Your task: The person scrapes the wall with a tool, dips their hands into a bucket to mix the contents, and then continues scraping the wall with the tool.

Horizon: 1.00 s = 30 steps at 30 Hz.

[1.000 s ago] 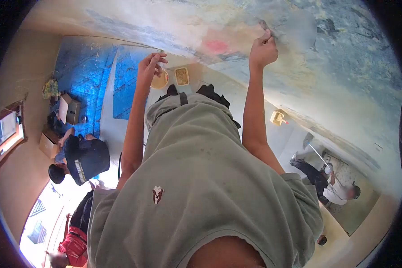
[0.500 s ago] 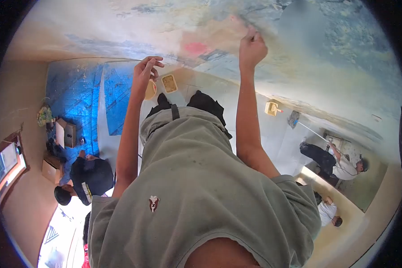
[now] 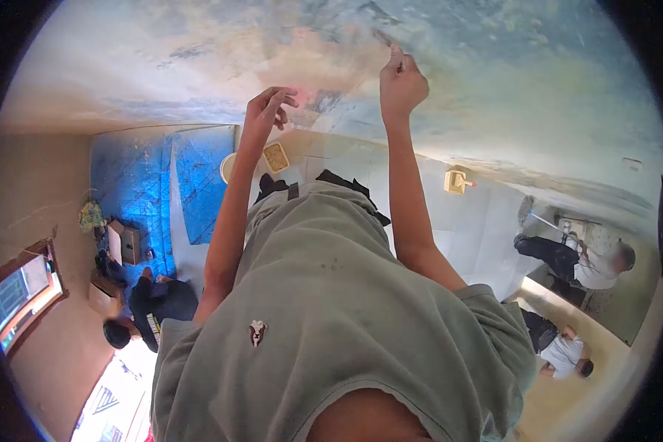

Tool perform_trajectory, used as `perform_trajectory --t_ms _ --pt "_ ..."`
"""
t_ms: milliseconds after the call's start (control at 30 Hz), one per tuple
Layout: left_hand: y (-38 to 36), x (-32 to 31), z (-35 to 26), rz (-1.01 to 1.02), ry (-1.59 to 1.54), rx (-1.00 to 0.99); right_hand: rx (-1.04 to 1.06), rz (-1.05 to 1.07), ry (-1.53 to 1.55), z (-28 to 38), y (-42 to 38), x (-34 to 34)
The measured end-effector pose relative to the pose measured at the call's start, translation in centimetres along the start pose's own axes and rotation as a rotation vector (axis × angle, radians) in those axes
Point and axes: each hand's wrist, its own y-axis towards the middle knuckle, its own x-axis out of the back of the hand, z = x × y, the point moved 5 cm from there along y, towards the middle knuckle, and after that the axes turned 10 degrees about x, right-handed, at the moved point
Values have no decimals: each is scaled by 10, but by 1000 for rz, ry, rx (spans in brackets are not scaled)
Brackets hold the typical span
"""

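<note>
A wall painted in blurry blues, greys, creams and pink (image 3: 486,81) fills the top of the view. My right hand (image 3: 404,88) is raised at the wall, its fingers pinched round a slim, dark-ended tool like a small paintbrush (image 3: 381,37). The tool's tip points at the painted surface; contact is hard to make out. Left of it, near a pink patch (image 3: 300,98), my left hand (image 3: 271,110) hangs with loosely bent, parted fingers and nothing visible in them. Whether its fingertips touch the wall cannot be seen.
Near my feet are a tray of tan material (image 3: 276,157) and a round tub (image 3: 228,168). A yellowish container (image 3: 456,182) stands right. One person sits by a blue sheet (image 3: 132,191) with boxes (image 3: 124,243); another holds a long-handled roller (image 3: 526,211); a third (image 3: 563,353) is at lower right.
My left hand has shifted right, toward the pink patch. My right hand has moved slightly left, still pinching the tool. The whole view has tilted a little.
</note>
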Motion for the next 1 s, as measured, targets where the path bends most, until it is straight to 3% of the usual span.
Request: perform_trajectory --t_ms 67,100,167,233,300,433,500,533,567,633,700,733,800,1000 --pt "4 -23 -6 14 22 6 -22 84 -291 -50 -25 -36" --pt "7 -33 -8 12 31 -6 -23 73 -282 -57 -28 -36" --pt "8 -49 -5 15 55 -4 -79 273 -230 -68 -41 -45" --pt "11 -58 -2 17 72 -15 -6 267 -148 -45 -19 -23" --pt "9 -64 3 5 31 -13 35 160 194 -26 0 -3" --pt "2 -73 12 -85 -13 -3 18 156 51 -35 4 -11" --pt "1 -74 16 -107 -42 15 191 381 -128 -33 -18 -37" --pt "-1 -72 19 -140 -55 13 99 584 -130 -37 -32 -45" --pt "0 -69 24 -167 -41 -13 121 603 -117 -33 -40 -44" --pt "0 -65 23 -221 -31 -50 318 854 191 -11 -57 -55" --pt "-12 -61 7 -475 246 -393 399 966 271 11 -57 -51" --pt "-15 -57 8 -496 241 -389 458 1062 339 21 -60 -51" --pt "-14 -49 14 -442 281 -247 489 1037 408 31 -59 -54" --pt "-32 -25 10 -402 345 -187 402 1087 572 50 -65 -55"
